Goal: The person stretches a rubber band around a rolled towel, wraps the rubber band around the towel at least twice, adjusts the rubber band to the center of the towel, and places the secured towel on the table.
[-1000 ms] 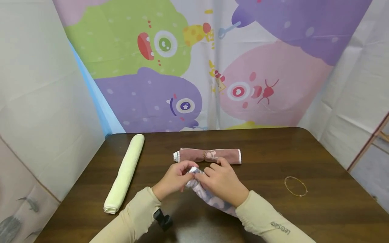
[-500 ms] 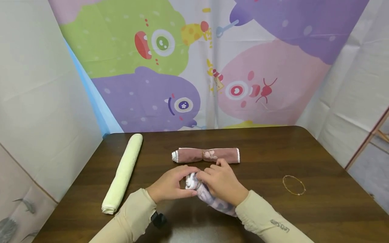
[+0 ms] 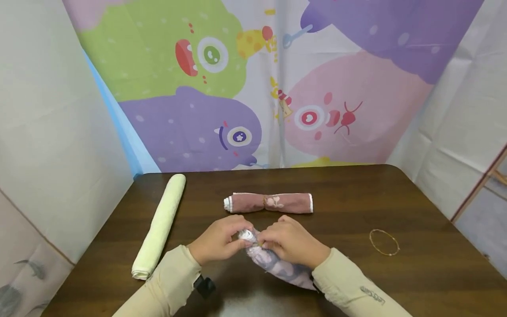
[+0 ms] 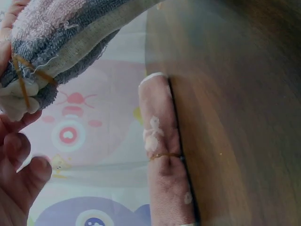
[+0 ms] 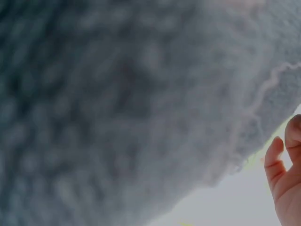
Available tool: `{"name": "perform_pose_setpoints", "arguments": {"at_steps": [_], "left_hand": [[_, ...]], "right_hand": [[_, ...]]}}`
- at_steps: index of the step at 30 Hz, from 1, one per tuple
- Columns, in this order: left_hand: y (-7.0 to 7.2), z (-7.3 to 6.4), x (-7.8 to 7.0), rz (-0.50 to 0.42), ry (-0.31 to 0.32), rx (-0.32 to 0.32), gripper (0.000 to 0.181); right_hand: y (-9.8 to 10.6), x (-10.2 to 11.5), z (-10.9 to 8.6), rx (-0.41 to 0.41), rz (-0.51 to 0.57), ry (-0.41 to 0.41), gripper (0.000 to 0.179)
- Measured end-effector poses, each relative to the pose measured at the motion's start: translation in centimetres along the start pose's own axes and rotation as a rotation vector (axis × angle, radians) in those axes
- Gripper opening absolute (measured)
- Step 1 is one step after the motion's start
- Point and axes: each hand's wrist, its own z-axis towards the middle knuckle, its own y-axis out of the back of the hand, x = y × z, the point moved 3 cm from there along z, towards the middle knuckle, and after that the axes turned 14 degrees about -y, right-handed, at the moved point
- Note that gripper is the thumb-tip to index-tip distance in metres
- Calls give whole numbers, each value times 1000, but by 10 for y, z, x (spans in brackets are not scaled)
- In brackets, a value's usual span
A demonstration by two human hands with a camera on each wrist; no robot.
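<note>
three towels [image 3: 161, 224], three bands [image 3: 391, 254]

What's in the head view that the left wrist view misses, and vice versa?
Only the head view shows the cream rolled towel, the loose band on the table and both beige sleeves. Only the left wrist view clearly shows the pale strip along the patterned towel and the looped band crossing its white end. Both share the pink rolled towel, the patterned towel, the table and the cartoon backdrop.

Grey towel [image 5: 131, 103] (mostly blurred); hand [image 5: 288, 183] lower right.
</note>
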Motion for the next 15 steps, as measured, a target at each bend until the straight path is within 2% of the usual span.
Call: {"name": "perform_pose_setpoints", "arguments": {"at_steps": [3, 6, 8, 15], "left_hand": [[3, 3, -1, 43, -3, 5, 20], [6, 5, -1, 43, 3, 16, 18], [7, 4, 0, 26, 16, 14, 18], [13, -2, 4, -74, 62, -56, 19]], "right_hand": [[2, 2, -1, -19, -10, 14, 12], [4, 4, -3, -38, -24, 28, 13], [5, 6, -4, -46, -23, 38, 12], [5, 11, -10, -51, -27, 67, 10]]}}
